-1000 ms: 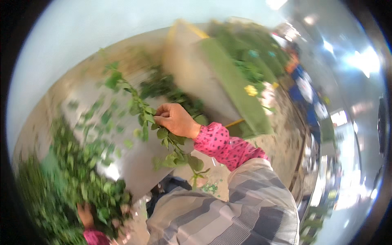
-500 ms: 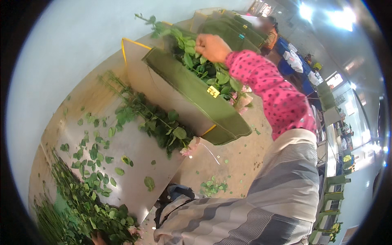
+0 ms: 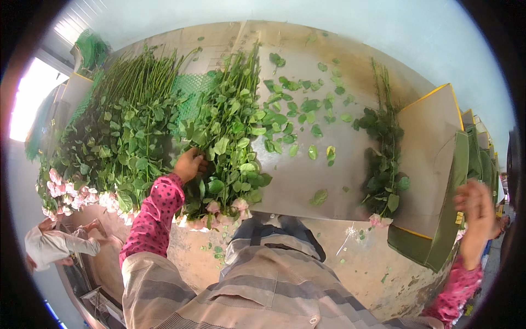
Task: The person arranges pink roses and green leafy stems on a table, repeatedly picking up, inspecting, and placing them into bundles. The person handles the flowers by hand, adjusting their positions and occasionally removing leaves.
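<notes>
My left hand (image 3: 190,164) is at the edge of a bunch of pink roses (image 3: 233,137), its fingers curled in among the leaves. What they grip is hidden by the foliage. A larger heap of pink roses (image 3: 120,131) lies to its left, stems toward the wall and blooms over the near table edge. Far to the right, my right hand (image 3: 475,216) is blurred, with loosely extended fingers and nothing visible in them. It is beside a green cloth-edged divider (image 3: 446,203). A small bunch of roses (image 3: 383,159) lies left of that divider.
Loose leaves (image 3: 296,112) are scattered over the metal tabletop (image 3: 285,192). Green netting (image 3: 192,90) lies under the stems. More dividers (image 3: 482,148) stand at the far right. Another person (image 3: 55,244) is at the lower left. Fallen leaves dot the floor (image 3: 350,279).
The view has swung left toward the rose heap. My right hand has come away from the greenery behind the divider. My left hand stays at the roses, now in fuller view.
</notes>
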